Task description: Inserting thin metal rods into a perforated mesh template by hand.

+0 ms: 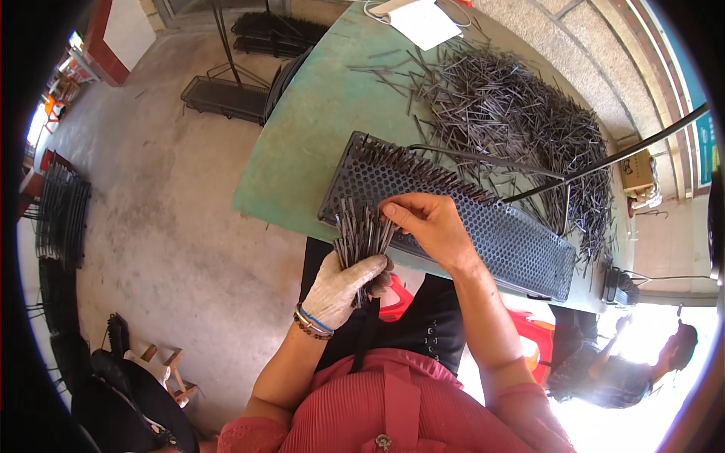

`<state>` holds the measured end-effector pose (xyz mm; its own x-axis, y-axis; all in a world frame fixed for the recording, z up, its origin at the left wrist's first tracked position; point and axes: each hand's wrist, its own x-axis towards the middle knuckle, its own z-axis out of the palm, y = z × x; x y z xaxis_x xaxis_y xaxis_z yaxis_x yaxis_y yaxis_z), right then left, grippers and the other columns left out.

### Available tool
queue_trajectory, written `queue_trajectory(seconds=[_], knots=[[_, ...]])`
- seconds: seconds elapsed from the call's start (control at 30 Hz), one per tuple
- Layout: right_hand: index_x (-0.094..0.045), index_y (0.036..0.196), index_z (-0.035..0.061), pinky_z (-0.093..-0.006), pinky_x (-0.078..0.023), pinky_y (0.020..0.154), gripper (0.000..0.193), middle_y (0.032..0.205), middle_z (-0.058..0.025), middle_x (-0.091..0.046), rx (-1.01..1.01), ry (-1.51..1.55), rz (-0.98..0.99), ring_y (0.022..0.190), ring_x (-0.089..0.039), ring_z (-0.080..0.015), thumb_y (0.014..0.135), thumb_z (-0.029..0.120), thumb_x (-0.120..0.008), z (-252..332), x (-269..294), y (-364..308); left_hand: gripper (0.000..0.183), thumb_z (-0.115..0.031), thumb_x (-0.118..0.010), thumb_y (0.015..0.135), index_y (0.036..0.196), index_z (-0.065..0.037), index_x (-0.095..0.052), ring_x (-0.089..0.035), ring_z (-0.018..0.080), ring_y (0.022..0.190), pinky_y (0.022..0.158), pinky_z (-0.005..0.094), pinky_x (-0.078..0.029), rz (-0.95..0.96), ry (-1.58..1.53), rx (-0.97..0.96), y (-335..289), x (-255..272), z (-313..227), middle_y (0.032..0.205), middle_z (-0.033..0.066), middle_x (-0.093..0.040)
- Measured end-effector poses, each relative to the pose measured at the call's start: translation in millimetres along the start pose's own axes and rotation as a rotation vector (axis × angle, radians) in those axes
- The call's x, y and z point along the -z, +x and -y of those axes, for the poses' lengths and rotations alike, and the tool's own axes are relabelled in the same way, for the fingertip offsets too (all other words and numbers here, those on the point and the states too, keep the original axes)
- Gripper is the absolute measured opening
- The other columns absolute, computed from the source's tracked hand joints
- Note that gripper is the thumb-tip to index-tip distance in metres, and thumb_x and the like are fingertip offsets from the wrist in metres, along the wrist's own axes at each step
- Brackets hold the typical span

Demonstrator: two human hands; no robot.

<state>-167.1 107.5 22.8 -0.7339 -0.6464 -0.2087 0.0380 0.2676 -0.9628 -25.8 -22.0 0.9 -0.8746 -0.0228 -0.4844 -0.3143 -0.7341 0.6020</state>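
Note:
In a white work glove, my left hand (341, 291) is closed round a bundle of thin dark rods (361, 234), which stand up and fan out from the fist. My bare right hand (429, 226) has thumb and forefinger pinched at the bundle's upper right edge, on a dark rod. Just beyond both hands lies a long black perforated metal tray (483, 226) with a rod-like handle (483, 158). Rows of similar rods (423, 170) stand in holes along its far side. The lower ends of the held bundle are partly hidden by the glove.
A big heap of loose dark rods (521, 113) covers the far right of the green table (302, 151). White paper (423, 23) lies at the back. More black trays (226, 97) stand on the floor at left. A person (612, 370) is at the right.

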Motion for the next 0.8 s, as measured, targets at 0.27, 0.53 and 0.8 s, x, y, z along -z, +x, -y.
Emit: queue_trajectory(seconds=[0.27, 0.53, 0.8], knots=[[-0.065, 0.118, 0.0006, -0.0236, -0.048, 0.071, 0.056, 0.091, -0.0013, -0.065, -0.032, 0.184, 0.077, 0.083, -0.058, -0.0080, 0.083, 0.043, -0.076, 2, -8, -14, 0.020, -0.015, -0.068, 0.087, 0.097, 0.002, -0.063, -0.062, 0.0138, 0.064, 0.060, 0.0270, -0.051, 0.197, 0.138, 0.091, -3, -15, -10, 0.079, 0.0066, -0.064], [-0.064, 0.111, -0.0037, -0.0301, -0.053, 0.081, 0.057, 0.097, -0.0086, -0.068, -0.253, 0.483, 0.239, 0.087, -0.065, -0.0168, 0.064, 0.014, -0.091, 6, -1, -26, 0.020, -0.014, -0.068, 0.085, 0.098, -0.001, -0.059, -0.062, 0.0149, 0.065, 0.058, 0.0285, -0.052, 0.362, 0.165, 0.319, -3, -22, -15, 0.080, 0.0078, -0.063], [-0.065, 0.105, -0.0011, -0.0302, -0.053, 0.082, 0.040, 0.097, -0.0086, -0.068, -0.233, 0.595, 0.065, 0.086, -0.066, -0.0166, 0.070, 0.005, -0.083, -11, 4, -43, 0.025, -0.016, -0.071, 0.082, 0.100, -0.002, -0.061, -0.061, 0.0133, 0.065, 0.054, 0.0264, -0.049, 0.344, 0.205, 0.361, 1, -38, -18, 0.076, 0.0052, -0.063]])
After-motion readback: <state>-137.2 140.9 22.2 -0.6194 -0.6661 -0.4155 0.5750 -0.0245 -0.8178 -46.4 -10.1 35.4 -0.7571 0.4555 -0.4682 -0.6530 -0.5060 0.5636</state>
